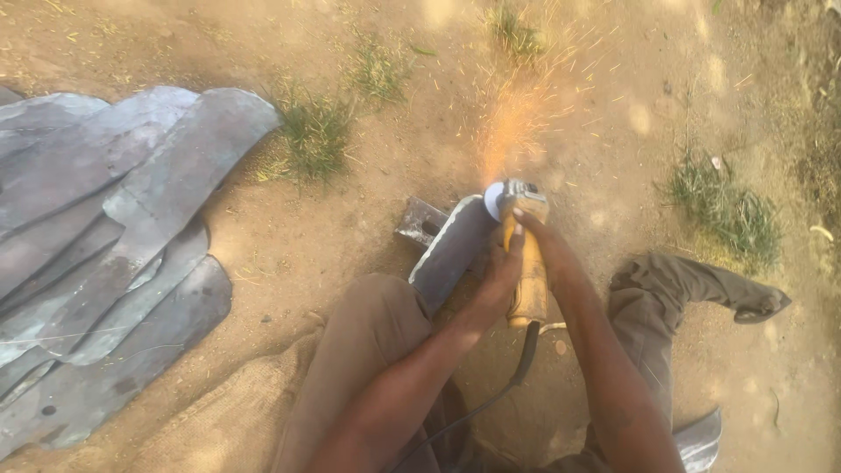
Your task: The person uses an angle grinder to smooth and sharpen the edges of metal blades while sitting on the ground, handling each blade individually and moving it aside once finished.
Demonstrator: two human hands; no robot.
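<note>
Harsh sunlight washes the upper ground pale and hazy, sparks [512, 114] glare orange, and detail stays soft throughout.

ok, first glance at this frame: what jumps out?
The spray of orange sparks shooting up the middle from the yellow-bodied angle grinder, which the left hand and right hand both grip against a curved grey metal blade. Next, the heap of similar grey curved metal sheets spread on the sandy ground at far left.

Hands: left hand [501, 278] and right hand [536, 229] grip a yellow angle grinder [526, 263].
Work: disc on a grey metal blade [451, 250]; sparks [512, 123] fly.
Nearby: stacked metal blades [105, 254] on dirt.
</note>
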